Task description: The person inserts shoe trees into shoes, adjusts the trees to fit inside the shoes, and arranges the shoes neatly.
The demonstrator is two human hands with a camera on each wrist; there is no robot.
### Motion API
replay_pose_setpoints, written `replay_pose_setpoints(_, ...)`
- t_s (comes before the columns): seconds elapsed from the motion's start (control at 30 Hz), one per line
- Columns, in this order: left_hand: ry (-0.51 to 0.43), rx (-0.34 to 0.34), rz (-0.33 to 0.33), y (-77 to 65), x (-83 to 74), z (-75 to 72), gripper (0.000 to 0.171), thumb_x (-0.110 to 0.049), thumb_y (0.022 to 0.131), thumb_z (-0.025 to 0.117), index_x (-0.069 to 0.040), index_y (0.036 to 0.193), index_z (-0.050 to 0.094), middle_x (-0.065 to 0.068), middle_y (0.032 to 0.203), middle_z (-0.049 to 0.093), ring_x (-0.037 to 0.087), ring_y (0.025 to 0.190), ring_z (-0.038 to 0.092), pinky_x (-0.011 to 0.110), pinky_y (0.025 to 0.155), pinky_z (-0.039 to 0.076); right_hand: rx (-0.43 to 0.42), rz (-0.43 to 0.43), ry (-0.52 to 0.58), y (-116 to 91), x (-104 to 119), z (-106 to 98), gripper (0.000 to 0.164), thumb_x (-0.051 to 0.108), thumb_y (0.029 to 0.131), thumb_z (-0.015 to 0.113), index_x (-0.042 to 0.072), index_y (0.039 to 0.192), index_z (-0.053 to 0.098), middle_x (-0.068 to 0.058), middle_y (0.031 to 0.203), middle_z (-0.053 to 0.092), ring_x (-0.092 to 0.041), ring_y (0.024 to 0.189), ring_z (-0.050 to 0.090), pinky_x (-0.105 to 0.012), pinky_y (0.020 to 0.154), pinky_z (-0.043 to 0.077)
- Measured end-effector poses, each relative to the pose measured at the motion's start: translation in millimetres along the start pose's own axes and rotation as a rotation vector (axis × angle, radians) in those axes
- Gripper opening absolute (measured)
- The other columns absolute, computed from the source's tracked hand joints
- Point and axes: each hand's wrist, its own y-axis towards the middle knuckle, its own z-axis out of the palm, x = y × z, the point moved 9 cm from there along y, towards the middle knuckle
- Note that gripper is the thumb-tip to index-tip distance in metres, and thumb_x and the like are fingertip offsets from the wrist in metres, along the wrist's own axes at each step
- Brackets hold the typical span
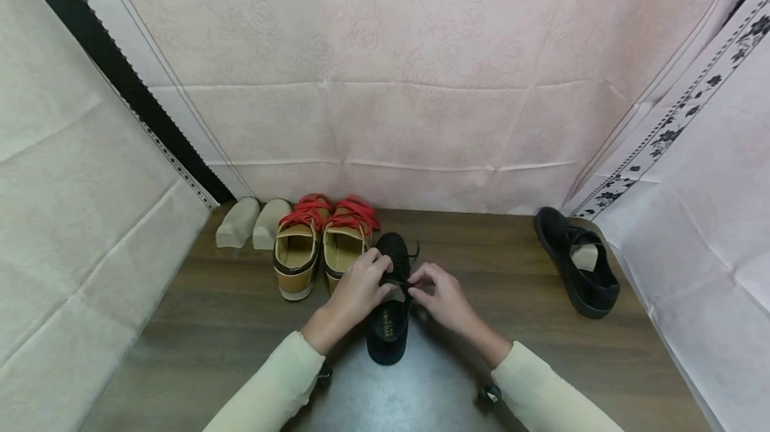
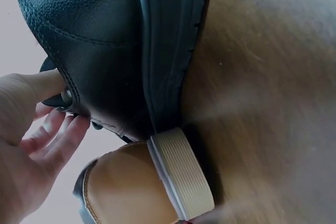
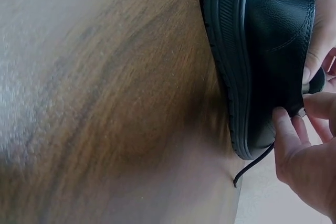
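A black leather lace-up shoe stands on the wooden floor between my hands, its toe facing the wall. From the left, my left hand pinches the shoe's tongue at the top of the opening, thumb on the near side. My right hand pinches at the lacing on the right side, apparently on the shoelace; its fingertips touch the shoe's edge, partly hiding what they hold. A loose shoelace end trails off the toe side toward the floor.
Tan shoes with red laces stand just left of the black shoe. Two pale shoe inserts sit farther left. Another black shoe, with a pale insert inside, stands at the right. Pale patterned sheets hang behind and at both sides.
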Motion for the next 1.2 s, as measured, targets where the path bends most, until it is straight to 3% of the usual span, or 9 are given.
replay_pose_setpoints(0.27,-0.14,-0.034,-0.037,-4.0,8.0,-5.1,0.03,-0.014,0.08,0.09,-0.012,0.101,0.07,0.001,0.1,0.059,0.015,0.09,0.063,0.031,0.079,0.058,0.015,-0.004,0.005,-3,-2,-3,0.021,0.011,0.095,0.076,0.02,0.112,0.068,0.003,0.11,0.068,-0.013,0.101,0.069,-0.039,0.095,0.058)
replay_pose_setpoints(0.47,-0.232,-0.049,-0.078,-6.5,12.1,-9.0,0.031,-0.013,0.08,0.09,-0.01,0.104,0.071,0.003,0.103,0.063,0.018,0.09,0.069,0.03,0.077,0.061,0.033,-0.031,-0.031,-12,5,-7,0.027,0.014,0.095,0.076,0.02,0.121,0.068,0.004,0.116,0.068,-0.013,0.103,0.069,-0.033,0.092,0.059)
replay_pose_setpoints(0.67,-0.308,-0.04,-0.084,-9.9,13.7,-12.3,0.031,-0.012,0.083,0.088,-0.008,0.109,0.072,0.004,0.106,0.065,0.02,0.092,0.071,0.029,0.078,0.061,0.057,-0.171,-0.059,-25,21,-8,0.029,0.017,0.095,0.076,0.014,0.123,0.07,0.004,0.12,0.066,-0.02,0.107,0.071,-0.033,0.09,0.06)
replay_pose_setpoints(0.93,-0.329,-0.078,-0.028,-13.6,13.3,-23.0,0.03,-0.012,0.085,0.086,-0.005,0.11,0.071,0.005,0.107,0.067,0.02,0.096,0.071,0.029,0.079,0.062,0.076,-0.465,-0.183,-49,51,2,0.036,0.02,0.089,0.082,0.017,0.123,0.07,0.003,0.127,0.066,-0.016,0.118,0.065,-0.041,0.097,0.058)
replay_pose_setpoints(1.2,-0.263,-0.103,0.038,-19.0,10.3,-34.0,0.026,-0.017,0.09,0.082,-0.006,0.111,0.071,0.003,0.107,0.067,0.022,0.083,0.065,0.03,0.072,0.057,0.211,-0.578,-0.202,-59,61,25,0.029,0.026,0.092,0.08,0.013,0.117,0.073,0.003,0.125,0.067,-0.013,0.118,0.063,-0.035,0.097,0.057)
